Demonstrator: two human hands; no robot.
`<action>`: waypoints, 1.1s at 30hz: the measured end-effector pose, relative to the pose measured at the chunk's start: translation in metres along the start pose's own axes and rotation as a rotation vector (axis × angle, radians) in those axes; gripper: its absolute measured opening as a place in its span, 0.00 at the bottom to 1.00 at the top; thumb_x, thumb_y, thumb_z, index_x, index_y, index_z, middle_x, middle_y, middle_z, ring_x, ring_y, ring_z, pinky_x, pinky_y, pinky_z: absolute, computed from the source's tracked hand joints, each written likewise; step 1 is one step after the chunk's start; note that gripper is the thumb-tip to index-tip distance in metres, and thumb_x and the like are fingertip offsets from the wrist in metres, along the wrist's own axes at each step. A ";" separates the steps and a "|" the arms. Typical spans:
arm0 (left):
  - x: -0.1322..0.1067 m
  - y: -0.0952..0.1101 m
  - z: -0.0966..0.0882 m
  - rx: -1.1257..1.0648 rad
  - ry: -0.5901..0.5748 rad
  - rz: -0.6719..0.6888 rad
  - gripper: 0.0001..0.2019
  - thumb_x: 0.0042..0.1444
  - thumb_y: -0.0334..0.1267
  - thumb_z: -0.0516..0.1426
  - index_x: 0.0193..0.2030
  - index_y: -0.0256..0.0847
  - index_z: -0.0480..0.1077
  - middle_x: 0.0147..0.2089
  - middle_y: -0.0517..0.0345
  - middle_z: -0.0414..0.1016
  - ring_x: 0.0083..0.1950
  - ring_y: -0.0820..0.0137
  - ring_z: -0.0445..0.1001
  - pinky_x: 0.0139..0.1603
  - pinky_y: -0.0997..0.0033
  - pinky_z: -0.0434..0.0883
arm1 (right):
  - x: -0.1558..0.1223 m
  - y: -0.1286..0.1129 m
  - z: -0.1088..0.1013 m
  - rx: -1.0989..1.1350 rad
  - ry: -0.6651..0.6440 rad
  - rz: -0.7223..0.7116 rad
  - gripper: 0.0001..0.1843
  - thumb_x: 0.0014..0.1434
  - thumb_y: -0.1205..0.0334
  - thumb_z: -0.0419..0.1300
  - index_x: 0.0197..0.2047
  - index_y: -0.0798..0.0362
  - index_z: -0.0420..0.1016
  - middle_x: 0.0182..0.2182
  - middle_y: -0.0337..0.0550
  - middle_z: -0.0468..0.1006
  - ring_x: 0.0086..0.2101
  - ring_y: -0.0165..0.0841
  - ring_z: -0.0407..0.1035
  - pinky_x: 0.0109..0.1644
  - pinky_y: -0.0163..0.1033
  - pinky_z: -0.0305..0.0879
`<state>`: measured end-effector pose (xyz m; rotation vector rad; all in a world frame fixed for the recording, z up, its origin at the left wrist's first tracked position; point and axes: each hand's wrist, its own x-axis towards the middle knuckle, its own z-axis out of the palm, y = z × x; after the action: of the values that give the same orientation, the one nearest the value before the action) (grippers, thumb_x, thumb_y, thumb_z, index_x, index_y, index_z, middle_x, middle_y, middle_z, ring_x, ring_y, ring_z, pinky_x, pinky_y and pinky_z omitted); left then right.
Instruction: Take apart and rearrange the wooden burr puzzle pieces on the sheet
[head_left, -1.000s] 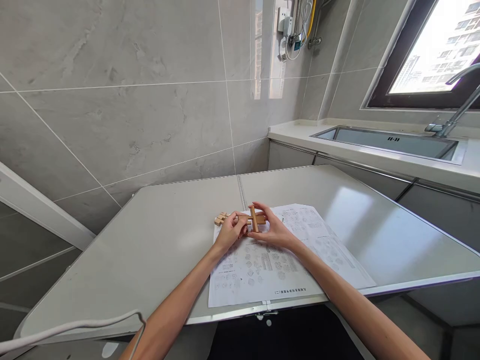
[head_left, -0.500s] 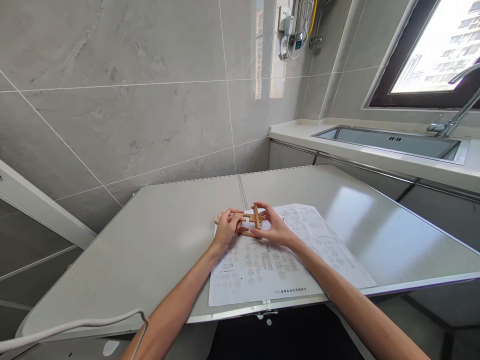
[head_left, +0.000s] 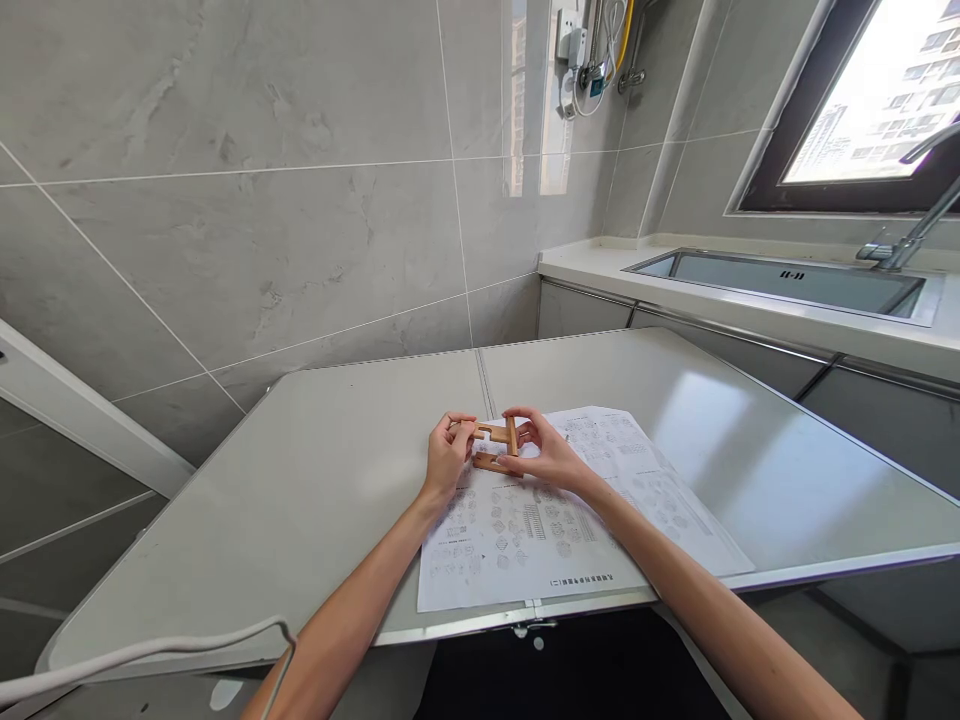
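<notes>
both hands pinch the light brown notched wooden puzzle pieces (head_left: 496, 446) between them, left hand (head_left: 448, 458) and right hand (head_left: 546, 456), just above the white printed instruction sheet (head_left: 555, 520) on the grey table (head_left: 300, 500).

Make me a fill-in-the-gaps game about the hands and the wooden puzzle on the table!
1. The left hand and the right hand hold wooden puzzle pieces ______ them.
2. The pieces are held above a printed ______ of diagrams.
3. That lies on a grey ______.
4. Right of the table, below the window, is a metal ______.

Missing words: between; sheet; table; sink
</notes>
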<state>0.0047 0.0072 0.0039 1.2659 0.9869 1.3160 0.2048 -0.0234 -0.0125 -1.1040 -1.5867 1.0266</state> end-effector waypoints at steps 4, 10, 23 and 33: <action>0.000 0.000 0.000 -0.002 0.002 0.016 0.09 0.57 0.43 0.62 0.38 0.40 0.70 0.22 0.69 0.61 0.22 0.79 0.55 0.23 0.78 0.55 | 0.000 -0.001 0.002 -0.002 0.028 -0.018 0.41 0.50 0.50 0.75 0.64 0.44 0.65 0.41 0.41 0.75 0.45 0.40 0.72 0.53 0.48 0.72; 0.001 0.001 0.000 -0.020 -0.023 0.009 0.11 0.56 0.45 0.63 0.37 0.40 0.70 0.21 0.70 0.57 0.21 0.78 0.54 0.23 0.77 0.55 | 0.003 0.003 -0.002 0.084 -0.018 -0.027 0.39 0.53 0.55 0.73 0.64 0.44 0.64 0.42 0.41 0.76 0.45 0.40 0.73 0.53 0.49 0.72; 0.003 -0.005 -0.002 0.007 -0.016 0.039 0.10 0.60 0.45 0.62 0.39 0.41 0.71 0.23 0.68 0.61 0.22 0.78 0.56 0.24 0.77 0.58 | 0.001 -0.001 0.002 0.056 0.024 0.010 0.41 0.51 0.52 0.75 0.64 0.44 0.64 0.42 0.42 0.74 0.47 0.41 0.73 0.52 0.49 0.73; 0.005 -0.001 -0.005 -0.017 0.024 0.040 0.11 0.61 0.47 0.61 0.40 0.42 0.70 0.22 0.69 0.57 0.21 0.77 0.56 0.23 0.77 0.58 | 0.004 -0.001 -0.002 0.158 0.050 -0.006 0.41 0.50 0.49 0.75 0.63 0.45 0.65 0.39 0.40 0.76 0.40 0.39 0.75 0.49 0.49 0.76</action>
<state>0.0003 0.0124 0.0031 1.2648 0.9695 1.3705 0.2061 -0.0201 -0.0099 -1.0089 -1.4425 1.0926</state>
